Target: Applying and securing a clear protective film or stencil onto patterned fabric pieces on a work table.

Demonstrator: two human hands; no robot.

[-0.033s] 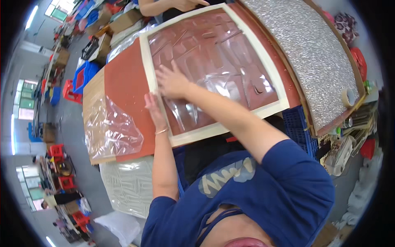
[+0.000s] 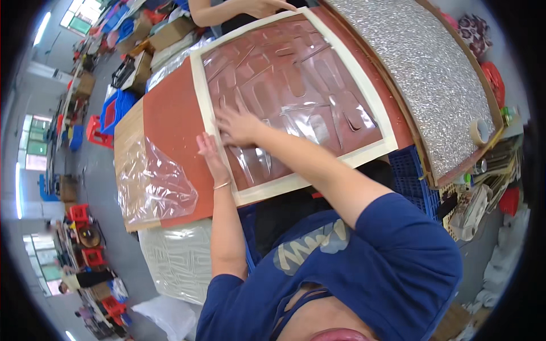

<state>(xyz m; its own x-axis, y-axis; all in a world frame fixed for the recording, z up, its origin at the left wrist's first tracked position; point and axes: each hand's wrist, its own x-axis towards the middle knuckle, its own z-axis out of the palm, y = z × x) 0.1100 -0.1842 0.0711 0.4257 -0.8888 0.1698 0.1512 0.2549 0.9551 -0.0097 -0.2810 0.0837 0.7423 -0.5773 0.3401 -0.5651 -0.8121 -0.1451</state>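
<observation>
A clear plastic sheet [image 2: 296,79], edged with a wide cream border [image 2: 296,181], lies over reddish-brown cut-out shapes on a red-brown board [image 2: 173,113]. My right hand [image 2: 238,126], slightly blurred, rests on the left part of the sheet with its fingers spread. Beside it, my left hand [image 2: 212,158], with a thin bracelet at the wrist, touches the border's left edge, fingers stretched out. Neither hand holds anything. At the far edge, another person's hand [image 2: 264,8] extends a finger toward the border.
Crumpled clear film [image 2: 162,190] covers the board's near left. A silver glittery panel [image 2: 421,74] stands to the right, bearing a tape roll [image 2: 479,132]. Below are a blue crate [image 2: 415,176] and a pale embossed pack [image 2: 176,258]. Blue bins [image 2: 116,111] sit on the left.
My right hand has slid slightly toward me over the sheet. The whole view has shifted a little; my left hand stays at the border.
</observation>
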